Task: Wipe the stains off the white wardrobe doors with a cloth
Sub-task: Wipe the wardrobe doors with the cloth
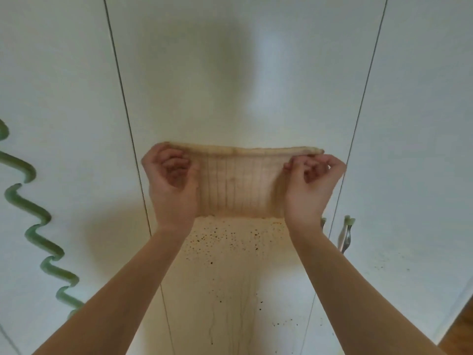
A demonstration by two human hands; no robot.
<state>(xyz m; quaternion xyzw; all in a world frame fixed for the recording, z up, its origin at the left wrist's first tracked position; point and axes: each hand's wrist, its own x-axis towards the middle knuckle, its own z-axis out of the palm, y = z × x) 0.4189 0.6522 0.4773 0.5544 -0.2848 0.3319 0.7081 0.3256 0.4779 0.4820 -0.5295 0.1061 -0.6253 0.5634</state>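
We hold the cloth point(238, 185) stretched before the middle wardrobe door point(204, 85), just above the brown stains point(230, 242), our left hand point(170, 180) and right hand point(311, 185) each pinching a top corner. The cloth looks tan and soiled, so it may smear them into streaks.

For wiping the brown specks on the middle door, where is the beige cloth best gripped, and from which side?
Probably at its rolled top edge, near the two corners, coming from the person's side. The cloth hangs flat before the door, and that edge is its thickest part; the left hand and right hand pinch it there, while the bottom edge hangs free.
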